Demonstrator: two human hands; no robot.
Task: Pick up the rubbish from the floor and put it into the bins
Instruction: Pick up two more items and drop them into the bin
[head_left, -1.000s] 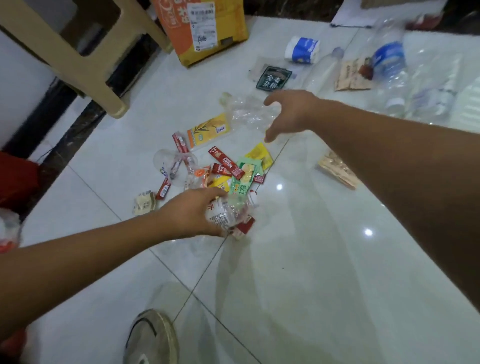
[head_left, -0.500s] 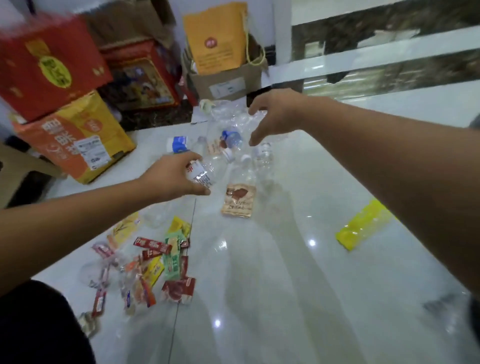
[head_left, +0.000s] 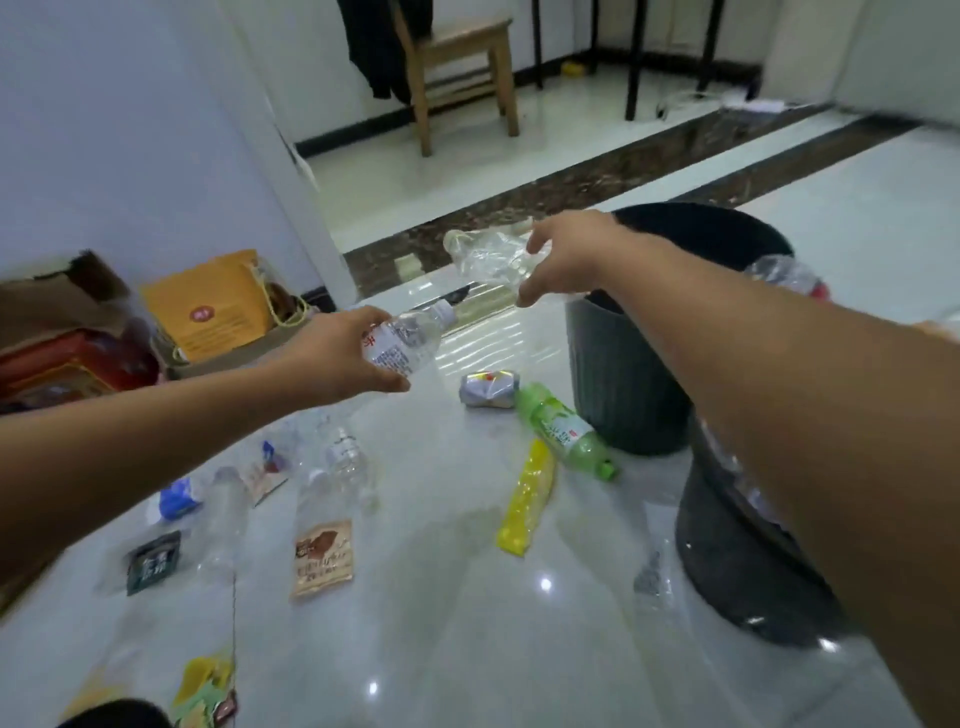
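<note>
Floor (head_left: 441, 623): glossy pale tile, litter spread from 7 to 12 o'clock.

Far bin (head_left: 623, 374): dark, ribbed, upright at 2 o'clock, mouth open. Near bin (head_left: 737, 571): dark, at 4 o'clock, its rim mostly hidden by the right forearm. What it holds cannot be read.

Right hand (head_left: 569, 254): at 12 o'clock, thumb and fingers pinching one end of a crumpled clear bottle (head_left: 480, 254). The bottle hangs out toward 9 o'clock of the hand, just beside the far bin's rim and not yet over the mouth.

Left hand (head_left: 332, 358): at 10 o'clock, fingers wrapped round the body of a labelled clear bottle (head_left: 405, 338), cap pointing to 2 o'clock, held above the floor and well short of either bin.

Judged step: carry both bottles to a bin and drop them.

Method notes:
- Bring the right hand toward 3 o'clock until the whole crumpled bottle is over the mouth. Letting go now would likely put it on the rim or the floor.
- Release low. Light plastic bounces.
- Bring the left bottle in second, cap end first, so the arms do not cross.

Left on the floor near the far bin's foot: green bottle (head_left: 561, 428), crushed can (head_left: 488, 389), yellow wrapper (head_left: 524, 504).
</note>
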